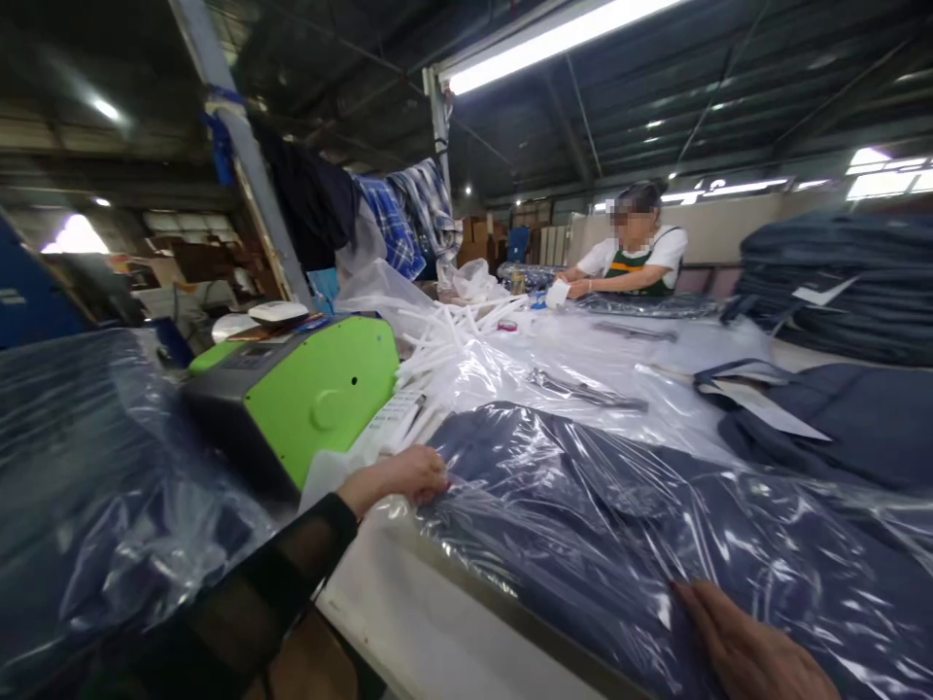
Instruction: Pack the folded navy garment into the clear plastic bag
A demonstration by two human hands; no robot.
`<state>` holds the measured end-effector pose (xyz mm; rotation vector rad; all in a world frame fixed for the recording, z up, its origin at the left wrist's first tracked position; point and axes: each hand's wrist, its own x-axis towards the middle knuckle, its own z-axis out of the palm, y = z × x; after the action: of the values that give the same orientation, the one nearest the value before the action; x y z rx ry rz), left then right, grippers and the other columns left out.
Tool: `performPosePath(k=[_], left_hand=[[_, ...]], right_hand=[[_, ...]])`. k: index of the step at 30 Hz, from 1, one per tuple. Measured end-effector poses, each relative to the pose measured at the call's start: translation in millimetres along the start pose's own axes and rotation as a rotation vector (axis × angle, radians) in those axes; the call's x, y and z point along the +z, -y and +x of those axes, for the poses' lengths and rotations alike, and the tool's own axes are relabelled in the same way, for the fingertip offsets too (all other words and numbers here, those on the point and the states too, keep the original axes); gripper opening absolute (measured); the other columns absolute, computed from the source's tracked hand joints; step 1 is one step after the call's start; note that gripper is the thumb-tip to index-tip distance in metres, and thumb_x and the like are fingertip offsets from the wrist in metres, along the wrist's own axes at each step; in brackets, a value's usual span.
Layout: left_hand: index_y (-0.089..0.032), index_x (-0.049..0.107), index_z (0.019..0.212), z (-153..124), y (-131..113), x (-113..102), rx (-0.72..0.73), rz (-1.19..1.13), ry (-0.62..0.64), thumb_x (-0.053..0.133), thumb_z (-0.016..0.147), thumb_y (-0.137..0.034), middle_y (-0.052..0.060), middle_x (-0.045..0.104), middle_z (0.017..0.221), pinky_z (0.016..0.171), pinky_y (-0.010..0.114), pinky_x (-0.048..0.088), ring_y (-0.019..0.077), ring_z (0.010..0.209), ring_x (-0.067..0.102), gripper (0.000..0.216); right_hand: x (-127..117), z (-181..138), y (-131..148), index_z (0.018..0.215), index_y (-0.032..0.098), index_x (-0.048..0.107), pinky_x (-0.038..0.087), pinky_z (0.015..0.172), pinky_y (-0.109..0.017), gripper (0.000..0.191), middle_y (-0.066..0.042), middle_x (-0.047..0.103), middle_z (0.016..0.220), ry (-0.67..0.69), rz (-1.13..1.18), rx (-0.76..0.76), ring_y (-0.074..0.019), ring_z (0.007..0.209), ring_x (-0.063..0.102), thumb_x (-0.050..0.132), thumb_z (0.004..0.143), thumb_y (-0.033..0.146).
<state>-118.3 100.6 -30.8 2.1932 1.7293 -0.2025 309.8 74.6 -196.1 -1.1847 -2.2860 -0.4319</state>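
Note:
A dark navy garment in a clear plastic bag (554,506) lies across the near part of the table. My left hand (408,474) is closed on the far left end of the bag, fingers curled at its edge. Lower right, my right hand (750,642) grips the near side of the same bag. Creases in the film run up to its fingertips, and its thumb is hidden. The film is wrinkled and shiny over the cloth.
A green and black machine (321,399) stands left, beside white plastic strips (437,340). Bagged garments (94,486) fill the far left. Folded dark garments (838,282) are stacked right, near a tagged one (860,418). A co-worker (641,253) stands across the table.

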Motion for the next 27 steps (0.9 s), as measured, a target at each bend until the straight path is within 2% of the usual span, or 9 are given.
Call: performPosePath(k=[3,5,8,11,14,17,19,22,27], left_hand=[[-0.014,0.055,0.062,23.0,-4.6,-4.6,-0.075,0.04,0.119,0.056,0.09,-0.03,-0.005,0.053,0.051,0.05,0.022,0.044,0.0087,0.045,0.05,0.032],[-0.014,0.054,0.059,30.9,-8.9,-10.6,-0.105,0.115,0.108,0.062,0.086,-0.028,-0.006,0.05,0.05,0.051,0.022,0.045,0.0085,0.046,0.049,0.031],[-0.015,0.054,0.056,28.8,-19.8,-23.8,-0.146,0.243,-0.019,0.067,0.076,-0.018,-0.002,0.053,0.052,0.055,0.025,0.045,0.013,0.052,0.054,0.024],[-0.012,0.06,0.066,17.3,-47.3,-23.1,-0.16,0.363,-0.244,0.051,0.078,-0.007,0.011,0.063,0.069,0.066,0.037,0.048,0.0252,0.07,0.062,0.016],[-0.009,0.062,0.089,13.0,-94.3,11.8,0.015,0.396,-0.429,0.034,0.083,0.0,0.017,0.065,0.094,0.08,0.045,0.049,0.0281,0.09,0.061,0.03],[-0.013,0.062,0.1,25.5,-141.6,71.6,0.632,0.259,-0.62,0.04,0.088,-0.006,0.012,0.066,0.103,0.087,0.036,0.053,0.0223,0.1,0.061,0.026],[-0.01,0.06,0.108,40.3,-162.0,108.4,0.863,0.183,-0.755,0.039,0.092,-0.013,0.012,0.067,0.107,0.089,0.036,0.055,0.0227,0.104,0.062,0.026],[-0.01,0.055,0.12,61.8,-170.3,139.4,0.887,0.172,-0.784,0.04,0.094,-0.02,0.013,0.065,0.117,0.089,0.04,0.057,0.0254,0.109,0.062,0.032],[-0.013,0.051,0.13,72.1,-156.8,144.2,0.875,0.197,-0.72,0.044,0.093,-0.023,0.012,0.059,0.13,0.096,0.041,0.052,0.0253,0.119,0.056,0.039]], right_hand=[[-23.2,24.5,20.6,0.084,0.027,0.06,0.046,0.045,-0.027,0.032,0.0,0.068,0.07,0.304,0.013,0.214,-0.0202,0.058,0.067,0.031,0.097,0.033],[-38.3,42.2,34.9,0.079,0.025,0.056,0.049,0.057,-0.03,0.031,-0.001,0.068,0.068,0.474,0.023,0.433,-0.0237,0.07,0.069,0.033,0.098,0.033],[-51.6,60.7,50.5,0.083,0.022,0.058,0.048,0.067,-0.032,0.03,-0.006,0.07,0.076,0.573,0.011,0.562,-0.0258,0.081,0.068,0.035,0.099,0.028],[-54.0,67.1,55.1,0.086,0.02,0.061,0.047,0.069,-0.032,0.029,-0.008,0.071,0.081,0.589,0.022,0.603,-0.0263,0.083,0.068,0.037,0.099,0.027],[-53.5,68.6,54.9,0.087,0.018,0.063,0.046,0.07,-0.031,0.027,-0.01,0.071,0.085,0.613,0.04,0.651,-0.0265,0.086,0.068,0.041,0.098,0.028],[-55.7,71.5,57.0,0.091,0.017,0.065,0.045,0.072,-0.03,0.025,-0.011,0.071,0.089,0.619,0.045,0.677,-0.0257,0.089,0.067,0.043,0.097,0.027],[-59.0,74.3,59.8,0.093,0.017,0.065,0.044,0.072,-0.029,0.025,-0.011,0.07,0.091,0.619,0.044,0.68,-0.0249,0.091,0.066,0.043,0.097,0.027],[-69.2,74.1,63.5,0.097,0.018,0.064,0.042,0.072,-0.028,0.021,-0.008,0.07,0.092,0.612,0.038,0.665,-0.0229,0.09,0.066,0.044,0.095,0.023],[-104.9,30.3,53.5,0.091,0.019,0.061,0.038,0.079,-0.031,0.032,-0.007,0.063,0.095,0.57,-0.024,0.62,-0.0227,0.092,0.059,0.041,0.077,-0.002]])
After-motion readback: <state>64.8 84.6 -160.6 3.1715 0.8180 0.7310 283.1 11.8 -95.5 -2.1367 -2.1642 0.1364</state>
